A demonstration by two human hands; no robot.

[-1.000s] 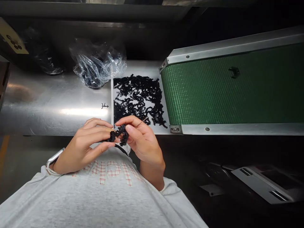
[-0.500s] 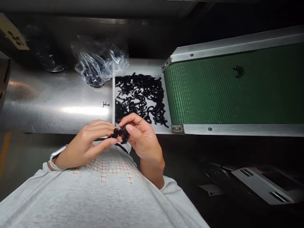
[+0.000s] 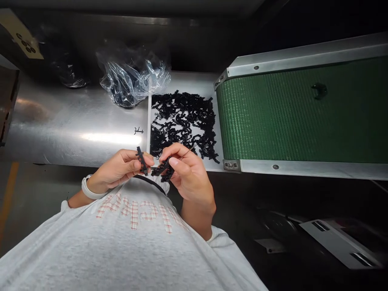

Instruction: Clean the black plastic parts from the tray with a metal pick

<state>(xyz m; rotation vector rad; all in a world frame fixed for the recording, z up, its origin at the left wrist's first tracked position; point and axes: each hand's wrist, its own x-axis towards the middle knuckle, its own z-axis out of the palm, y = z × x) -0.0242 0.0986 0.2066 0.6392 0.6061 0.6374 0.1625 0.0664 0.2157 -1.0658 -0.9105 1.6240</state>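
Note:
Between the thumb and fingers of my left hand [image 3: 124, 167] is a slim black plastic part [image 3: 141, 161] with short side prongs, tilted nearly upright. My right hand [image 3: 189, 171] is closed on a chunkier black plastic piece [image 3: 165, 169] with a toothed edge; whether it is one piece or more I cannot tell. A thin stick-like tool [image 3: 191, 149] pokes out past its index finger. The two held parts are close together but apart. Just beyond my hands, many small black parts [image 3: 182, 105] lie loose on a white tray [image 3: 149, 117].
Left of the tray, a small branched black piece [image 3: 138, 130] lies on the steel table [image 3: 75, 121]. Behind stands a clear plastic bag [image 3: 130, 81] with dark contents. On the right runs a green conveyor belt [image 3: 273, 121] with metal side rails, carrying one black part [image 3: 319, 91].
My left hand has drawn back left from the right hand, now with a slim black part in its fingers. The right hand keeps its grip. The whole view has shifted slightly.

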